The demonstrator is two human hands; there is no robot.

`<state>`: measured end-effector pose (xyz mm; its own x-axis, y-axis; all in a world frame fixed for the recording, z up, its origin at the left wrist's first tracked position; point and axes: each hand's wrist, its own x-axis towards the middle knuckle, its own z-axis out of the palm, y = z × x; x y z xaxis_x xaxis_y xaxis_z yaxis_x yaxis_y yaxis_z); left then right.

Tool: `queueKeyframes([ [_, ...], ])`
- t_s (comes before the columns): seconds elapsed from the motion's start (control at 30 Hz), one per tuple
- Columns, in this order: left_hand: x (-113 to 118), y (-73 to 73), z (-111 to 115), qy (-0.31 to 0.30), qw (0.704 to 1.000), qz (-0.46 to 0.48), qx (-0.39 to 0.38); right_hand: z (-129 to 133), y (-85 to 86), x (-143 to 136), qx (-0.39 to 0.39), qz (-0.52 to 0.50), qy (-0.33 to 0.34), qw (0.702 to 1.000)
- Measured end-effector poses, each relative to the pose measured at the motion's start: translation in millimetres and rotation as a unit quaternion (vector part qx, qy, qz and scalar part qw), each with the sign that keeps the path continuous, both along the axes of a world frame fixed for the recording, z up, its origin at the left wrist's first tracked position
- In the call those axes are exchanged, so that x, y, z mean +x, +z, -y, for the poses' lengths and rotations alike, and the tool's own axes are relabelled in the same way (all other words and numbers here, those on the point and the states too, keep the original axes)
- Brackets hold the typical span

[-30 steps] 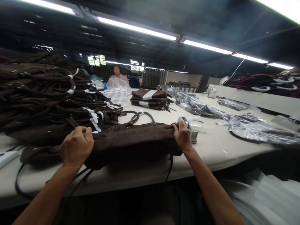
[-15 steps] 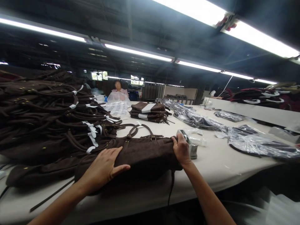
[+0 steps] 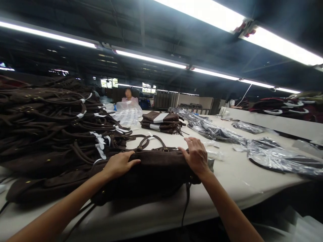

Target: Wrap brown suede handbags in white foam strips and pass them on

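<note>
A dark brown bag (image 3: pixel 156 171) lies at the near edge of the table, its two looped handles pointing away from me. My left hand (image 3: pixel 120 164) rests on the bag's upper left part, thumb apart from the fingers. At the bag's right end is my right hand (image 3: pixel 195 155), fingers spread and raised a little, the thumb near the top edge. Behind my right hand, a grey metal object (image 3: pixel 210 164) is mostly hidden. Dark straps hang from the bag's underside.
Brown bags with white-wrapped handles (image 3: pixel 50 134) are piled high at the left. A small stack of folded brown bags (image 3: pixel 161 121) stands mid-table. Plastic-wrapped items (image 3: pixel 280 156) lie to the right. A person (image 3: pixel 129 97) is across the table behind clear plastic.
The bag has tilted, so more of its dark underside faces me. My left hand has moved slightly up and right; my right hand has released its grip, fingers now spread.
</note>
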<state>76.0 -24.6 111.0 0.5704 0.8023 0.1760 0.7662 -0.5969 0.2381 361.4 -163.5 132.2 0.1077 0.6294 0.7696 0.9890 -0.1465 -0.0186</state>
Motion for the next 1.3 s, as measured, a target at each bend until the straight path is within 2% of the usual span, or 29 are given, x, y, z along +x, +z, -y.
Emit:
queueKeyframes([
  [0.07, 1.3, -1.0, -0.3, -0.006, 1.0, 0.0, 0.003, -2.0, 9.4, -8.6, -0.073, -0.008, 0.085, 0.994],
  [0.13, 0.1, -4.1, 1.3, -0.005, 1.0, 0.002, 0.007, -7.0, 12.1, -14.2, -0.187, -0.026, 0.148, 0.971],
  [0.23, -4.7, -10.4, 2.9, -0.01, 1.0, 0.008, -0.003, -14.4, 7.7, -15.5, -0.306, -0.042, 0.179, 0.934],
  [0.43, -4.3, -17.3, -2.8, -0.023, 0.999, 0.007, -0.028, -14.6, -1.1, -17.3, -0.303, -0.024, 0.162, 0.939],
  [0.6, 8.7, -9.8, -22.1, -0.023, 0.992, -0.026, -0.118, -20.8, -12.4, -22.5, -0.304, 0.063, 0.114, 0.944],
  [0.7, 14.3, -4.1, -36.4, -0.053, 0.978, -0.04, -0.197, -29.7, -22.4, -12.9, -0.284, 0.117, 0.152, 0.939],
  [0.77, 14.6, -5.2, -41.0, -0.072, 0.969, -0.054, -0.232, -34.4, -30.0, -0.7, -0.28, 0.132, 0.189, 0.932],
  [0.8, 13.3, -8.7, -40.8, -0.068, 0.972, -0.059, -0.216, -35.9, -34.3, 6.2, -0.281, 0.132, 0.205, 0.928],
  [0.83, 10.7, -14.5, -39.1, -0.066, 0.982, -0.061, -0.168, -36.6, -38.9, 13.0, -0.283, 0.128, 0.216, 0.926],
  [0.9, 1.9, -33.2, -32.1, -0.098, 0.994, -0.057, -0.006, -35.5, -49.5, 24.9, -0.282, 0.112, 0.228, 0.925],
  [0.93, -3.9, -45.1, -27.7, -0.134, 0.986, -0.05, 0.085, -33.6, -55.4, 29.4, -0.278, 0.106, 0.232, 0.926],
  [1.0, -16.4, -70.2, -19.3, -0.223, 0.945, -0.026, 0.24, -27.2, -68.2, 35.2, -0.259, 0.101, 0.237, 0.931],
  [1.07, -27.4, -91.4, -12.1, -0.276, 0.9, -0.004, 0.336, -17.7, -82.2, 37.2, -0.227, 0.107, 0.242, 0.937],
  [1.13, -34.7, -104.6, -4.6, -0.284, 0.885, 0.008, 0.369, -6.3, -96.6, 36.9, -0.189, 0.109, 0.25, 0.943],
  [1.3, -45.4, -113.3, 24.4, -0.253, 0.925, 0.028, 0.282, 22.7, -127.2, 30.6, -0.122, 0.072, 0.258, 0.956],
])
